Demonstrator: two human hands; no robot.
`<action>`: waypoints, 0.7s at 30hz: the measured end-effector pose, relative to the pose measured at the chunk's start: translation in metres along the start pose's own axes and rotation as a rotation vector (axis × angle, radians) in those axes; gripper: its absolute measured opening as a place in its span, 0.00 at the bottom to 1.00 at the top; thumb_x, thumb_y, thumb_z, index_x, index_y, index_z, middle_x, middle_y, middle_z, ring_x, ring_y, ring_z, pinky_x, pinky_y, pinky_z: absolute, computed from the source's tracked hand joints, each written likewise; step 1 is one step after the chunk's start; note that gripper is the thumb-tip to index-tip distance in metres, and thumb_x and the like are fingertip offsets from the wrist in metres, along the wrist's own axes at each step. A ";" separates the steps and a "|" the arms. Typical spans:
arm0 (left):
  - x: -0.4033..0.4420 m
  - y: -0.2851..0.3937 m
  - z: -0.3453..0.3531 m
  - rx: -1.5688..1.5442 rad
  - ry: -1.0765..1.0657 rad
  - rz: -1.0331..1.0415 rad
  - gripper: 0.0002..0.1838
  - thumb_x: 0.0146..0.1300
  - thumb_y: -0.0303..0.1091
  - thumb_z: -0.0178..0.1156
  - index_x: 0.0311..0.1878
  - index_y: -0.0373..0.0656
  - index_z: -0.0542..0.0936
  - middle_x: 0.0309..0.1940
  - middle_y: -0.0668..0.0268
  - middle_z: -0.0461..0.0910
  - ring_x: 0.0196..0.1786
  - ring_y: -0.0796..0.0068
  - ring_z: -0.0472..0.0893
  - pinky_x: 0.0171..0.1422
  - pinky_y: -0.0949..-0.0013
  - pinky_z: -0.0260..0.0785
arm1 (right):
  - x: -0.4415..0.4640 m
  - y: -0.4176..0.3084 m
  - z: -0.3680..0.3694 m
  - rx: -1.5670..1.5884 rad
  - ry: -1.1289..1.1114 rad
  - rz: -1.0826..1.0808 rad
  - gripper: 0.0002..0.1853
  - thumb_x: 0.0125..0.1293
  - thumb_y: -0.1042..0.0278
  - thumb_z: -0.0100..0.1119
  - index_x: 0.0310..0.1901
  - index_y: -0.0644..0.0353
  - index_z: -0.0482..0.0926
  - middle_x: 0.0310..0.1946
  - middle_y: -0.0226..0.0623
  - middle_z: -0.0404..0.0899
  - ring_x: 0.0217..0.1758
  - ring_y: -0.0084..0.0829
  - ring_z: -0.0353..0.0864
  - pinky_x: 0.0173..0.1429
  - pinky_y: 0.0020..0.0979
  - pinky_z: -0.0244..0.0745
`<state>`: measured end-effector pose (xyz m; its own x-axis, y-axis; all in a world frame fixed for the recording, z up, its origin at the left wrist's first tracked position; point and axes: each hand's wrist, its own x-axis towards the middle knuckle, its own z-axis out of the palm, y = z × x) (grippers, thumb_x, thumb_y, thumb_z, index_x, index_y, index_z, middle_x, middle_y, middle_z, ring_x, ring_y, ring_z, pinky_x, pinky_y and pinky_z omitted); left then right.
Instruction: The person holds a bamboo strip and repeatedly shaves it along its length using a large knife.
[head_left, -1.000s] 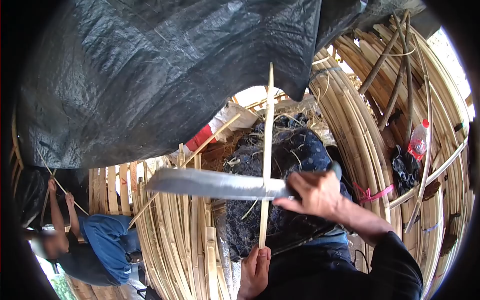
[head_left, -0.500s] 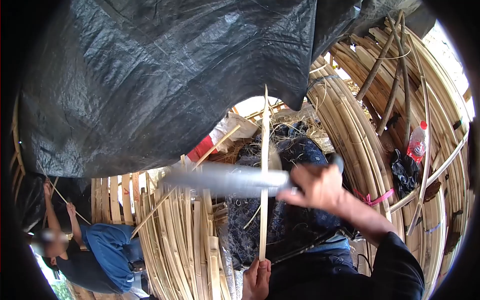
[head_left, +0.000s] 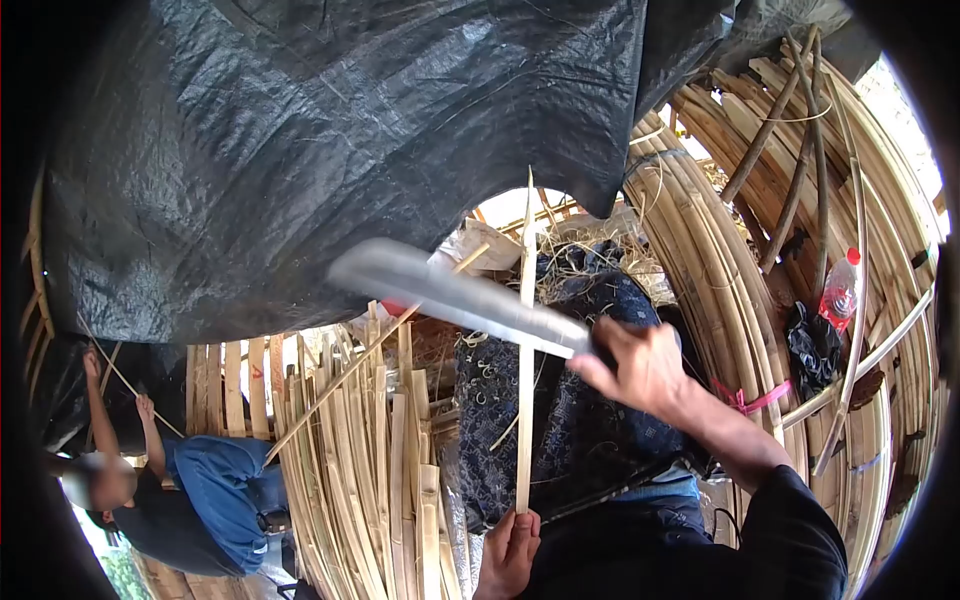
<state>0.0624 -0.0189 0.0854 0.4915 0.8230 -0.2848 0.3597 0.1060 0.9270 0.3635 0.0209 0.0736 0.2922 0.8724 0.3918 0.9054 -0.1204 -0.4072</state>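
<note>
My right hand (head_left: 645,370) is closed around the dark handle of a machete (head_left: 470,305), whose broad blade reaches left and is partly blurred. The blade crosses over a pale bamboo strip (head_left: 526,430) that stands lengthwise in front of me and tapers to a point at its far end. Whether blade and strip touch I cannot tell. At the strip's near end, my left hand (head_left: 510,553) grips it between thumb and fingers. Beneath lies a dark patterned cloth (head_left: 590,400) over my lap, with curled shavings on it.
Split bamboo (head_left: 395,480) stands bundled at left; more bundles (head_left: 710,250) curve along the right, one tied with pink ribbon (head_left: 752,398). A black tarp (head_left: 350,150) hangs ahead. A plastic bottle (head_left: 840,290) sits at right. Another person (head_left: 190,510) holds a thin stick at far left.
The machete's blade has tilted, its tip now higher and farther from me, and it is less blurred. My left hand still holds the bamboo strip in nearly the same place.
</note>
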 end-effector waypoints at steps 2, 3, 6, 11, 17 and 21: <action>0.008 -0.001 0.003 -0.068 0.013 -0.064 0.24 0.87 0.52 0.42 0.35 0.48 0.70 0.22 0.77 0.58 0.24 0.86 0.55 0.29 0.73 0.48 | -0.016 -0.015 -0.002 0.047 -0.040 -0.202 0.31 0.68 0.29 0.63 0.32 0.56 0.78 0.18 0.34 0.82 0.16 0.33 0.83 0.19 0.38 0.76; 0.011 -0.003 0.004 -0.132 0.020 -0.138 0.24 0.87 0.52 0.43 0.35 0.48 0.71 0.22 0.77 0.58 0.24 0.86 0.55 0.29 0.73 0.48 | -0.024 -0.020 -0.001 0.075 -0.056 -0.317 0.31 0.69 0.29 0.63 0.30 0.54 0.78 0.18 0.31 0.80 0.15 0.30 0.82 0.18 0.36 0.74; 0.012 -0.007 0.011 -0.062 0.068 -0.022 0.24 0.87 0.53 0.43 0.35 0.48 0.71 0.22 0.77 0.57 0.24 0.85 0.55 0.29 0.73 0.49 | -0.022 -0.022 -0.009 -0.034 -0.071 -0.292 0.31 0.69 0.28 0.62 0.29 0.54 0.77 0.17 0.29 0.79 0.14 0.28 0.80 0.16 0.34 0.71; 0.009 0.002 -0.005 -0.207 -0.103 -0.266 0.22 0.87 0.48 0.44 0.39 0.42 0.72 0.17 0.74 0.60 0.18 0.86 0.58 0.24 0.75 0.48 | -0.021 -0.021 -0.005 0.008 -0.106 -0.236 0.32 0.71 0.28 0.59 0.30 0.55 0.78 0.19 0.32 0.81 0.14 0.28 0.81 0.16 0.34 0.72; -0.002 -0.009 0.000 -0.146 -0.048 -0.177 0.22 0.87 0.49 0.44 0.37 0.44 0.71 0.20 0.76 0.59 0.21 0.85 0.56 0.26 0.74 0.49 | -0.003 -0.011 -0.006 -0.074 0.050 -0.191 0.32 0.70 0.28 0.60 0.31 0.54 0.76 0.17 0.31 0.77 0.15 0.31 0.82 0.17 0.36 0.73; -0.005 -0.014 0.002 -0.052 0.036 -0.101 0.25 0.87 0.52 0.44 0.33 0.46 0.70 0.23 0.76 0.60 0.25 0.83 0.58 0.30 0.71 0.50 | -0.005 -0.011 -0.012 -0.122 -0.051 -0.076 0.32 0.71 0.28 0.59 0.32 0.55 0.78 0.20 0.36 0.83 0.15 0.33 0.83 0.18 0.37 0.74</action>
<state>0.0563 -0.0252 0.0729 0.4257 0.8260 -0.3695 0.3641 0.2175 0.9056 0.3562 0.0123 0.0863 0.2081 0.9039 0.3738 0.9559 -0.1071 -0.2734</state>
